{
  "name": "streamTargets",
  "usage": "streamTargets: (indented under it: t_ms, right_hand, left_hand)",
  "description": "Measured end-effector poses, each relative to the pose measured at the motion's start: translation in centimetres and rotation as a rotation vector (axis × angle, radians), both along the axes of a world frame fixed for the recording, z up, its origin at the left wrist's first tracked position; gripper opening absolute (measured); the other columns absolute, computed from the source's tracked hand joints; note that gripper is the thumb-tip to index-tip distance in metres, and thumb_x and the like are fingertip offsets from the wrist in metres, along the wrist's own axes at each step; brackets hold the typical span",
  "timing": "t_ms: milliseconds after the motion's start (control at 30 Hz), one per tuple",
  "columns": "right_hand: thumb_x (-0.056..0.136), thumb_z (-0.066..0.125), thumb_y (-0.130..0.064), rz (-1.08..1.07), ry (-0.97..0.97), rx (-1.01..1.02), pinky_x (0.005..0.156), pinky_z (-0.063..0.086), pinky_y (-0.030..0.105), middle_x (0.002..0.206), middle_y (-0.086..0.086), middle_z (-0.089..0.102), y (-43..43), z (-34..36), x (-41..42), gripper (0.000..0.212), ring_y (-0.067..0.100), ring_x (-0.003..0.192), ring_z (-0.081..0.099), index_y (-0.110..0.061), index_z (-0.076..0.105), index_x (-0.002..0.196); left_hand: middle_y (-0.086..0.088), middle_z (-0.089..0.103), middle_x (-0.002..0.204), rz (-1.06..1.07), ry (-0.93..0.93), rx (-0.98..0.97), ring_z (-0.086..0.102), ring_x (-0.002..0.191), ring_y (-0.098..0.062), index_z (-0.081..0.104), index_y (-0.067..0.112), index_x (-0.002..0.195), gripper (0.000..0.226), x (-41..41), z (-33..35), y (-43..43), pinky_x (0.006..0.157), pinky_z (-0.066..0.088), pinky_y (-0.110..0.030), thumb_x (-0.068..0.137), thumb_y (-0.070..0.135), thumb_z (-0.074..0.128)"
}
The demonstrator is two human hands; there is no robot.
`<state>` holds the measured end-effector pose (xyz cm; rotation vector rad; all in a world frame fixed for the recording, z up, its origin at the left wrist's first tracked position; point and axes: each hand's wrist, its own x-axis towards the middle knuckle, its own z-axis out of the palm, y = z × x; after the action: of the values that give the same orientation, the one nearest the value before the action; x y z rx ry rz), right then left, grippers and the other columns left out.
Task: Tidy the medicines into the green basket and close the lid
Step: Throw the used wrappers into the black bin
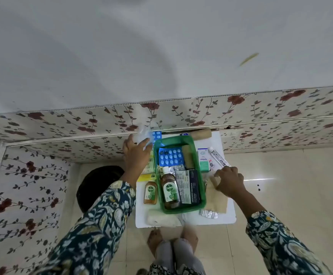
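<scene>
The green basket [202,192] stands on a small white table [227,217]. Inside it lie a blue blister pack [170,156], a tan roll [188,159], a large brown Dettol bottle [169,190] and dark medicine boxes [189,186]. My left hand [135,155] is raised left of the basket, holding a clear plastic item [144,134], blurred. My right hand [230,180] rests on a beige paper packet [218,197] right of the basket; whether it grips the packet is unclear. A small Dettol bottle [150,192] lies left of the basket. A white tube [219,156] and a teal box [203,159] lie at the right.
A silver foil strip [208,213] and a white cloth roll [162,219] lie near the table's front edge. A cardboard tube [201,133] sits behind the basket. A black round object [98,185] is on the floor at left. Floral wall panels stand behind. My feet [171,241] are below the table.
</scene>
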<state>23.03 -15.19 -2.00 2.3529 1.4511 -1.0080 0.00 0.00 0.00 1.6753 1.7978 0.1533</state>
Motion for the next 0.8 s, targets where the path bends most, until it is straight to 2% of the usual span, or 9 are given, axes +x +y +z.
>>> streamTargets:
  t_ms: [100,233,367,467,567,633,700,800]
  right_hand:
    - [0.089,0.053,-0.031,0.017,-0.031,0.013,0.104,0.034,0.045,0.129,0.01,0.052,0.3,-0.4,0.3,0.029,0.029,0.124,0.036,-0.017,0.061,0.113]
    - [0.092,0.046,-0.021,0.029,-0.023,-0.026,0.101,0.035,0.044,0.13,0.012,0.053,0.4,0.3,0.4,0.024,0.03,0.122,0.039,-0.013,0.062,0.108]
    - [0.092,0.042,-0.013,0.047,-0.002,-0.02,0.1,0.035,0.042,0.136,0.013,0.05,0.2,2.9,0.4,0.026,0.031,0.121,0.042,-0.013,0.06,0.111]
    - [0.091,0.043,-0.009,0.042,-0.016,0.046,0.097,0.036,0.041,0.127,0.013,0.057,-0.1,6.2,0.4,0.026,0.031,0.117,0.042,-0.013,0.061,0.11]
    - [0.089,0.045,-0.005,0.024,-0.029,0.162,0.093,0.039,0.041,0.11,0.012,0.066,-0.1,9.7,0.8,0.025,0.032,0.113,0.044,-0.011,0.065,0.104]
    - [0.083,0.049,0.002,-0.025,0.076,0.295,0.086,0.043,0.039,0.092,0.012,0.067,0.1,12.3,1.0,0.021,0.034,0.106,0.05,-0.005,0.067,0.093]
    - [0.079,0.053,0.009,-0.114,0.262,0.417,0.072,0.044,0.031,0.081,0.008,0.062,0.7,15.0,0.5,0.018,0.031,0.09,0.057,0.0,0.067,0.085]
    - [0.078,0.056,0.012,-0.225,0.554,0.485,0.058,0.04,0.012,0.075,0.005,0.059,2.4,18.2,-2.0,0.019,0.009,0.067,0.055,-0.004,0.064,0.08]
  left_hand:
    - [-0.004,0.017,0.159,-0.026,0.055,-0.075,0.008,0.146,-0.029,0.053,0.025,0.132,0.042,0.0,-0.8,2.2,0.118,0.016,-0.047,0.095,0.041,0.041]
    - [-0.015,0.046,0.143,-0.116,0.045,-0.107,0.036,0.134,-0.032,0.052,0.009,0.13,0.045,-0.3,-1.2,3.6,0.112,0.028,-0.041,0.097,0.037,0.038]
    - [-0.019,0.054,0.132,-0.111,-0.03,0.037,0.042,0.125,-0.036,0.059,0.002,0.12,0.037,-0.4,1.2,2.5,0.102,0.034,-0.04,0.097,0.027,0.045]
    - [-0.02,0.052,0.133,-0.104,-0.104,0.127,0.04,0.128,-0.033,0.06,0.0,0.119,0.031,-0.7,4.3,1.3,0.104,0.034,-0.039,0.094,0.017,0.051]
    - [-0.019,0.055,0.126,-0.065,-0.197,0.185,0.052,0.117,-0.034,0.062,0.001,0.114,0.027,-1.3,6.9,0.3,0.101,0.044,-0.041,0.091,0.011,0.054]
    - [-0.018,0.058,0.122,-0.003,-0.24,0.224,0.058,0.109,-0.027,0.063,-0.001,0.11,0.023,-1.8,8.5,-0.7,0.092,0.044,-0.029,0.09,0.006,0.054]
    - [-0.016,0.061,0.115,0.055,-0.273,0.248,0.056,0.096,-0.018,0.064,-0.001,0.104,0.019,-2.3,10.0,-1.6,0.083,0.042,-0.024,0.09,0.002,0.053]
    - [-0.012,0.064,0.097,0.18,-0.395,0.2,0.054,0.088,-0.017,0.064,0.003,0.093,0.014,-3.9,10.9,-2.4,0.077,0.045,-0.029,0.088,-0.002,0.052]
